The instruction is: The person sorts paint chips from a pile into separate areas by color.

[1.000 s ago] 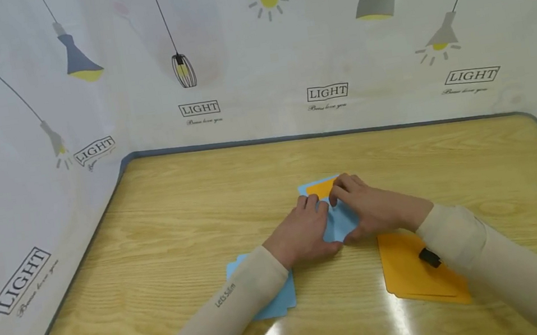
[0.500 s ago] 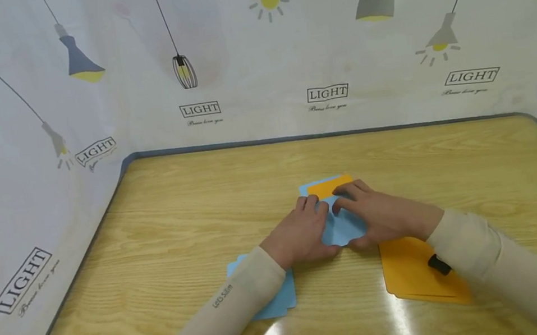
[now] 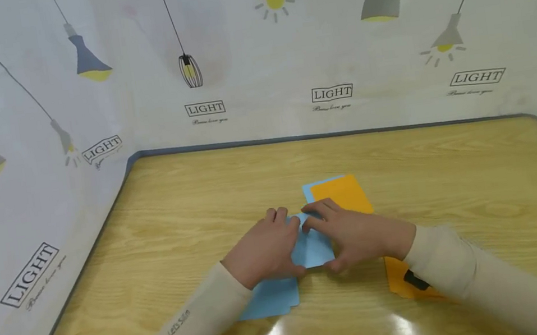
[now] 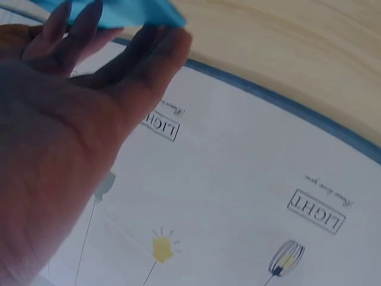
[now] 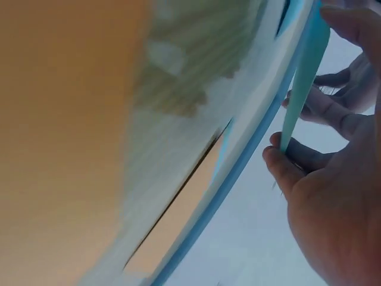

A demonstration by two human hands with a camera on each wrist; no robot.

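A light-blue card (image 3: 312, 251) is held between my two hands over the middle of the table. My left hand (image 3: 263, 250) pinches its left side, and in the left wrist view fingertips touch the edge of the blue card (image 4: 128, 13). On its right side my right hand (image 3: 359, 237) grips it with thumb and fingers. The right wrist view shows the card (image 5: 305, 83) edge-on, lifted off the table. Behind the hands, an orange card (image 3: 342, 194) lies partly over another blue card (image 3: 308, 193).
Blue cards (image 3: 271, 298) lie at the front left, partly under my left forearm. Orange cards (image 3: 399, 280) lie at the front right beneath my right wrist, which wears a black device (image 3: 415, 279). A printed white curtain (image 3: 255, 67) borders the wooden table (image 3: 200, 188).
Both hands have moved left and nearer with the blue card, showing more of the orange card behind. Earlier, the right fingers shifted slightly to the right. The head view has turned a little.
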